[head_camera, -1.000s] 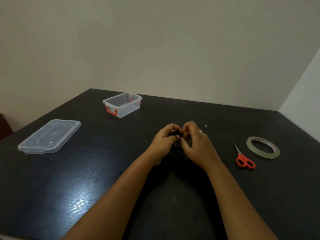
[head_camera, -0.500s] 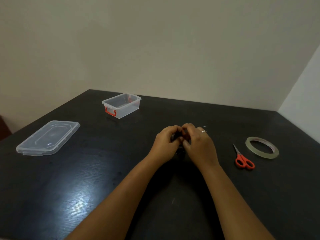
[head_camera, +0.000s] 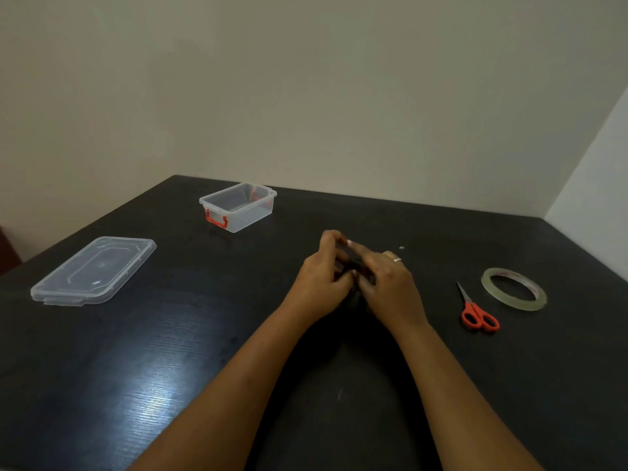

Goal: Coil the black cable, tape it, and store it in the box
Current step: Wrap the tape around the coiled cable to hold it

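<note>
My left hand (head_camera: 323, 283) and my right hand (head_camera: 390, 287) meet at the middle of the black table, both closed on a small bundle of black cable (head_camera: 353, 266). Only a sliver of the cable shows between the fingers; the rest is hidden. My fingertips pinch together above the bundle, the left index touching the right one. The clear plastic box (head_camera: 238, 207) with red latches stands open at the back left. A roll of clear tape (head_camera: 513, 288) lies flat to the right of my hands.
Red-handled scissors (head_camera: 477, 312) lie between my right hand and the tape. The clear lid (head_camera: 93, 270) rests on the table (head_camera: 170, 351) at the left. Walls close in behind and at the right of the table.
My fingertips have risen and spread a little above the bundle, left index meeting right index. Both hands stay in the same spot on the table.
</note>
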Tool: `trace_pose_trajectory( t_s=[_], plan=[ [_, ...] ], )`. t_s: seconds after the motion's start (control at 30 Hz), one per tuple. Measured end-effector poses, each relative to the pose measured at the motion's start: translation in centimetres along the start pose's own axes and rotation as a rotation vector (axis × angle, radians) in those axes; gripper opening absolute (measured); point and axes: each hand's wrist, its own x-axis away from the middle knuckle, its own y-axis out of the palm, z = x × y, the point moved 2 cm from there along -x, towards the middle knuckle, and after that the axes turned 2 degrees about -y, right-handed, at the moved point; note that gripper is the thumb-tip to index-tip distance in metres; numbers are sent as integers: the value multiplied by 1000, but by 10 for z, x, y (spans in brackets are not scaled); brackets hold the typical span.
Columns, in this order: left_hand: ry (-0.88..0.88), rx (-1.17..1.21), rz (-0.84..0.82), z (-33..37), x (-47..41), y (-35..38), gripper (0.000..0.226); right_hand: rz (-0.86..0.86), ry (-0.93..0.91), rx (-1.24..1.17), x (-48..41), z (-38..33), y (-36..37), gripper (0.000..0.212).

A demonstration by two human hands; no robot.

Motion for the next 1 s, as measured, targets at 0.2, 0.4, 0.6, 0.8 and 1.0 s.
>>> trace_pose_trajectory(
  t_s=[0.2,0.4,0.6,0.8,1.0],
  plan=[
    [-16,64,-86,-1,1,3,42,8,-73,22,-1,-1,0,27],
    [-75,279,22,-5,2,4,36,84,-27,-2,-1,2,-2,11],
    [-317,461,73,-11,0,6,14,185,70,-101,-1,3,-3,15],
    [-287,537,-11,-7,2,6,39,209,70,-195,-1,1,0,16],
    [-262,478,58,-7,0,4,19,201,67,-283,-1,5,2,18]
  ],
)
